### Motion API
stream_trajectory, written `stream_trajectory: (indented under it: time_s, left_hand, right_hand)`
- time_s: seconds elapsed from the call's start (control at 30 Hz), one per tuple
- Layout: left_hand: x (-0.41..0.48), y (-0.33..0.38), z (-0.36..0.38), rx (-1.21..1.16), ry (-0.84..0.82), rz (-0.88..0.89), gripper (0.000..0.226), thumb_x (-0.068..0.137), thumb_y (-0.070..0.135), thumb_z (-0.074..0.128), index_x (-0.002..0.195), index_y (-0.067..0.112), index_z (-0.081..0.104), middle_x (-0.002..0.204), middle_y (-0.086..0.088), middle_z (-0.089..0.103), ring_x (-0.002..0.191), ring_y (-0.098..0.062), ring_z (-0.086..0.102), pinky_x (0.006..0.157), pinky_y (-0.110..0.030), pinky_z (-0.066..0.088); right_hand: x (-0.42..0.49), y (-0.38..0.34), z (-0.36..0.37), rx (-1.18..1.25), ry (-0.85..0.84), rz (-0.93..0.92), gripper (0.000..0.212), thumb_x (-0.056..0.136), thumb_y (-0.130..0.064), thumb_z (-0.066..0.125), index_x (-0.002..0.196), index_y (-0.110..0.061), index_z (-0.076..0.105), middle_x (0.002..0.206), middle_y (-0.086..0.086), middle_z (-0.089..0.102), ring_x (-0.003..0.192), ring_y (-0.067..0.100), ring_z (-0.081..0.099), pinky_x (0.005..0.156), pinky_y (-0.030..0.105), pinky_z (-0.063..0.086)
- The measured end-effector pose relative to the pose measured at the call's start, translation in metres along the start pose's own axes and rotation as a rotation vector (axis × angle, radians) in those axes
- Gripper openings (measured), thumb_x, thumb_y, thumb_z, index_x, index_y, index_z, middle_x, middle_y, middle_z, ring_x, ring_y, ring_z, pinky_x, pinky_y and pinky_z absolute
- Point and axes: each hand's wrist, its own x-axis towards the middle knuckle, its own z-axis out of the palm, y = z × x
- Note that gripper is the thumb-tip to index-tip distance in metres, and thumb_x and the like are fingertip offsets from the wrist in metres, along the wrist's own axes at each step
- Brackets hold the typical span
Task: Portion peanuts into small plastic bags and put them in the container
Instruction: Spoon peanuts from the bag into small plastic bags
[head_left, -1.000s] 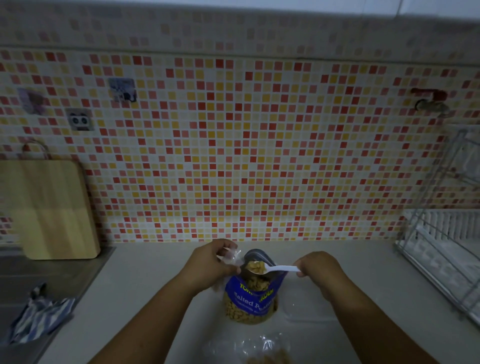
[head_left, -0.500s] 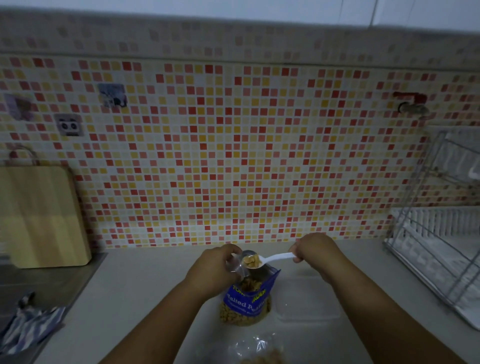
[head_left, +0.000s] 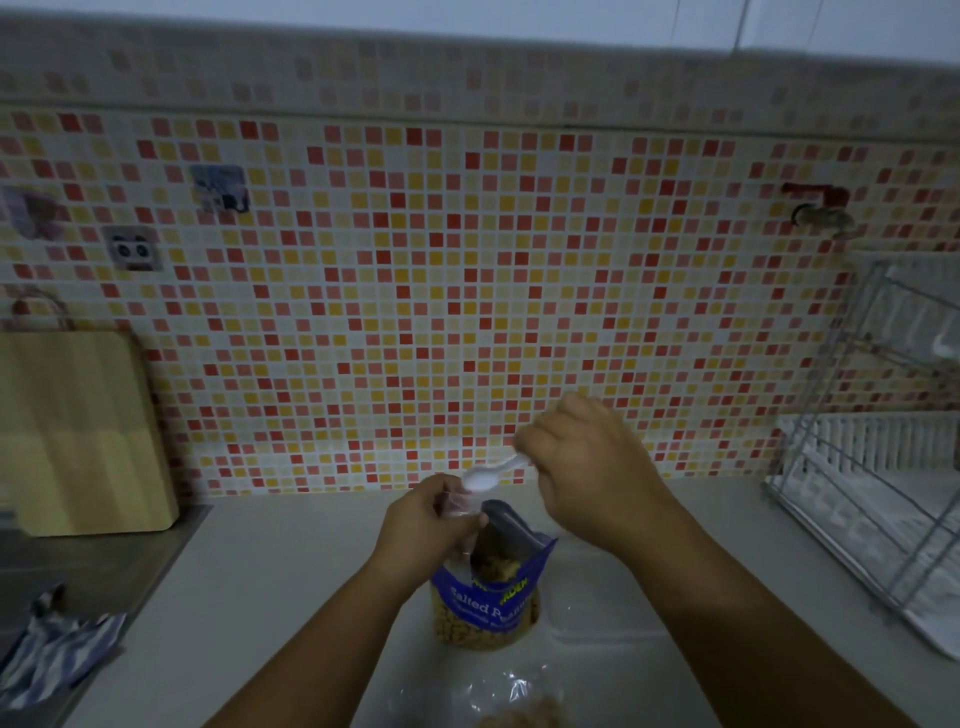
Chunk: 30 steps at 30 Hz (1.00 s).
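Low at the middle of the counter (head_left: 260, 597), the left hand (head_left: 426, 530) pinches the mouth of a small plastic bag (head_left: 460, 506) with curled fingers. The right hand (head_left: 587, 467), at two o'clock from it, grips the handle of a white spoon (head_left: 485, 477) whose bowl sits just over that mouth; blur hides whether any peanuts are in it. The opening looks limp and narrow, held from one side only, so a quick tip of the spoon could send nuts past it onto the counter. At six o'clock of the hands the open peanut pouch (head_left: 488, 603) stands upright, close under the left hand, and a nudge from that wrist could topple and spill it. A clear container (head_left: 602, 613) waits at three o'clock of the pouch, and another bag of peanuts (head_left: 511, 706) lies at six o'clock, near the front, where a forearm might sweep it off.
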Motion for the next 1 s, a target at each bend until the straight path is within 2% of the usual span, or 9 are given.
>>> stream_trajectory:
  time_s: [0.13, 0.27, 0.33, 0.4, 0.47, 0.57, 0.63, 0.87, 1.0]
  left_hand:
    - [0.001, -0.004, -0.007, -0.097, 0.029, -0.043, 0.029, 0.074, 0.017, 0.076, 0.099, 0.023, 0.062, 0.108, 0.000, 0.065, 0.093, -0.013, 0.063, 0.064, -0.020, 0.053]
    - [-0.002, -0.007, -0.007, -0.123, 0.036, -0.025, 0.032, 0.073, 0.017, 0.077, 0.100, 0.024, 0.062, 0.109, -0.002, 0.066, 0.098, -0.016, 0.063, 0.071, -0.020, 0.052]
    - [-0.004, -0.007, -0.006, -0.108, 0.023, -0.011, 0.033, 0.073, 0.017, 0.077, 0.100, 0.026, 0.061, 0.110, -0.001, 0.065, 0.099, -0.016, 0.062, 0.075, -0.023, 0.055]
    - [-0.008, -0.006, -0.006, -0.081, 0.012, 0.008, 0.035, 0.073, 0.015, 0.077, 0.101, 0.026, 0.060, 0.109, 0.000, 0.064, 0.101, -0.017, 0.062, 0.077, -0.025, 0.056]
    - [-0.012, -0.005, -0.006, -0.039, 0.009, 0.031, 0.036, 0.072, 0.016, 0.077, 0.102, 0.026, 0.059, 0.107, 0.003, 0.064, 0.099, -0.014, 0.062, 0.077, -0.024, 0.057]
    - [-0.019, -0.002, -0.005, -0.005, 0.019, 0.061, 0.038, 0.071, 0.016, 0.078, 0.101, 0.027, 0.057, 0.103, 0.004, 0.065, 0.093, -0.008, 0.063, 0.070, -0.018, 0.056]
    - [-0.023, -0.001, -0.005, -0.001, 0.027, 0.083, 0.039, 0.070, 0.015, 0.078, 0.101, 0.025, 0.057, 0.098, 0.006, 0.067, 0.086, -0.003, 0.064, 0.063, -0.012, 0.054]
    - [-0.038, 0.005, -0.006, -0.095, -0.113, 0.107, 0.044, 0.068, 0.014, 0.080, 0.104, 0.024, 0.057, 0.098, 0.003, 0.069, 0.087, -0.007, 0.068, 0.070, -0.019, 0.056]
    - [-0.043, 0.000, -0.012, -0.284, -0.173, 0.026, 0.015, 0.086, 0.020, 0.063, 0.101, 0.018, 0.064, 0.097, -0.004, 0.070, 0.089, -0.020, 0.067, 0.074, -0.028, 0.053]
  right_hand:
    - [-0.008, 0.009, 0.018, -0.015, -0.104, 0.272, 0.017, 0.046, -0.005, 0.067, 0.059, -0.016, 0.067, 0.053, -0.003, 0.060, 0.057, 0.019, 0.052, 0.057, 0.024, 0.033]
    - [-0.033, -0.013, 0.059, 0.049, -0.388, 0.306, 0.014, 0.036, -0.023, 0.074, 0.043, -0.022, 0.061, 0.040, -0.005, 0.053, 0.049, 0.015, 0.052, 0.049, 0.022, 0.032]
    - [-0.042, -0.021, 0.073, 0.036, -0.455, 0.315, 0.014, 0.052, -0.026, 0.080, 0.062, -0.024, 0.071, 0.058, -0.004, 0.064, 0.067, 0.017, 0.058, 0.058, 0.024, 0.038]
    - [-0.046, -0.026, 0.080, 0.137, -0.521, 0.380, 0.018, 0.086, -0.027, 0.059, 0.098, -0.023, 0.071, 0.093, 0.000, 0.068, 0.098, 0.020, 0.052, 0.079, 0.028, 0.039]
    - [-0.045, -0.029, 0.078, 0.324, -0.478, 0.474, 0.027, 0.093, -0.035, 0.047, 0.104, -0.025, 0.069, 0.102, -0.004, 0.066, 0.103, 0.018, 0.046, 0.085, 0.028, 0.037]
    - [-0.037, -0.036, 0.065, 0.799, -0.345, 0.741, 0.033, 0.083, -0.055, 0.049, 0.085, -0.031, 0.072, 0.090, -0.009, 0.069, 0.097, 0.017, 0.055, 0.084, 0.031, 0.047]
    - [-0.036, -0.042, 0.060, 0.999, -0.361, 0.830, 0.022, 0.081, -0.049, 0.060, 0.070, -0.033, 0.069, 0.079, -0.008, 0.070, 0.086, 0.014, 0.064, 0.081, 0.032, 0.054]
    - [-0.038, -0.051, 0.043, 0.980, -0.318, 0.862, 0.025, 0.087, -0.020, 0.060, 0.063, -0.029, 0.060, 0.070, -0.005, 0.063, 0.070, 0.011, 0.060, 0.066, 0.026, 0.048]
    - [-0.046, -0.050, 0.034, 1.027, -0.294, 0.874, 0.023, 0.089, -0.020, 0.057, 0.066, -0.022, 0.059, 0.070, 0.002, 0.061, 0.067, 0.012, 0.054, 0.063, 0.025, 0.042]
